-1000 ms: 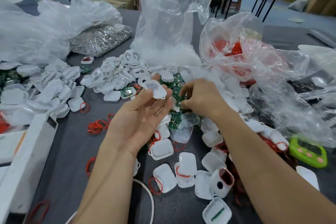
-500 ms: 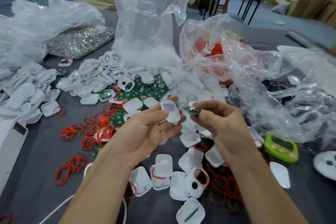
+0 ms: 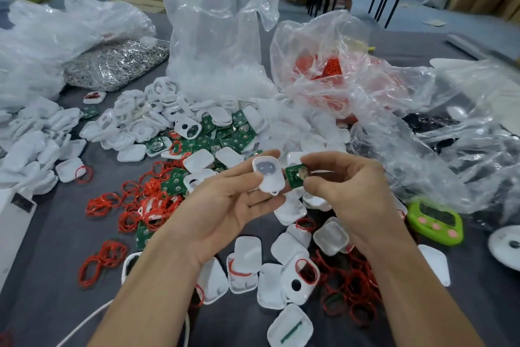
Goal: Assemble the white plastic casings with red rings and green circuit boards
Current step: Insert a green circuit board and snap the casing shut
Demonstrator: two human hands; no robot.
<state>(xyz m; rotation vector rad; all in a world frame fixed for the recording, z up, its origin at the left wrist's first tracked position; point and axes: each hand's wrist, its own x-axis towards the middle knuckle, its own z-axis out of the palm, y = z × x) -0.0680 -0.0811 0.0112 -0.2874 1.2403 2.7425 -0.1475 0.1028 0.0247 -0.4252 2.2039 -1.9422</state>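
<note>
My left hand [image 3: 225, 206] holds a white plastic casing [image 3: 268, 175] between thumb and fingertips, its hollow side facing me. Just to its right my right hand [image 3: 346, 192] pinches a small green circuit board [image 3: 296, 175], which sits a finger's width from the casing's edge. Below both hands lie loose white casings [image 3: 247, 255], one with a red ring [image 3: 305, 270] seated in it. More green circuit boards [image 3: 225, 132] are heaped behind the hands. Loose red rings [image 3: 132, 200] are scattered on the left.
Grey table [image 3: 50, 234] with clear plastic bags behind: one of white parts [image 3: 219, 37], one of red rings [image 3: 323, 65], one of metal rings [image 3: 112, 62]. A pile of white casings [image 3: 33, 144] lies left. A green timer [image 3: 434, 220] and crumpled plastic [image 3: 450, 135] lie right.
My right hand has lifted a green circuit board out of the pile and brought it beside the casing in my left hand. The view has shifted, showing more red rings on the left.
</note>
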